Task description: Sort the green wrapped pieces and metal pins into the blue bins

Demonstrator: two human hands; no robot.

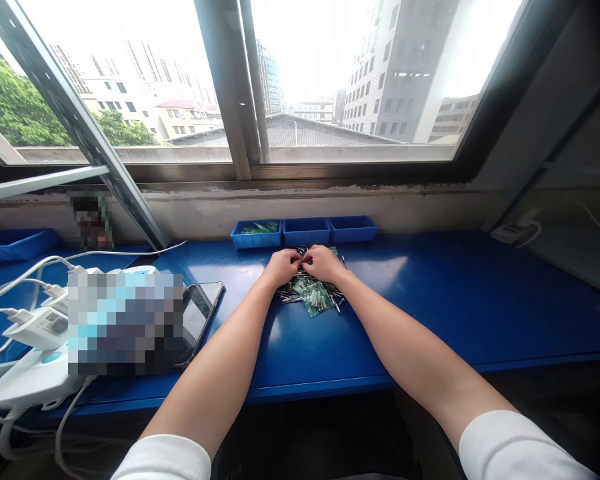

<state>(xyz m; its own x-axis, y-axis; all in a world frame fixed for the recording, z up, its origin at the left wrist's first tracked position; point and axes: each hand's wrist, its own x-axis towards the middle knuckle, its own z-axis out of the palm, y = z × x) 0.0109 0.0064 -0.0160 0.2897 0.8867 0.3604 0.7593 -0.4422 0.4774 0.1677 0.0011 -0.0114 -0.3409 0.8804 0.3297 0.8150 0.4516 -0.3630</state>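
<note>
Both arms reach forward over a pile of thin metal pieces (293, 293), which look like screws or pins, on the blue table. My left hand (281, 267) is closed in a pinch above the pile. Close against it, my right hand (325, 263) pinches too, and the fingertips of the two hands nearly meet. Whatever lies between the fingers is too small to make out. Green-tinted clear packets (316, 299) rest on the near side of the pile, and part of the heap is hidden behind the hands.
Three blue bins stand along the wall: the left bin (245, 243) holds green packets, beside a middle bin (307, 237) and a right bin (354, 233). A phone (205, 303) and a white power strip (25, 380) with cables occupy the left. A metal shelf post (87, 120) rises there.
</note>
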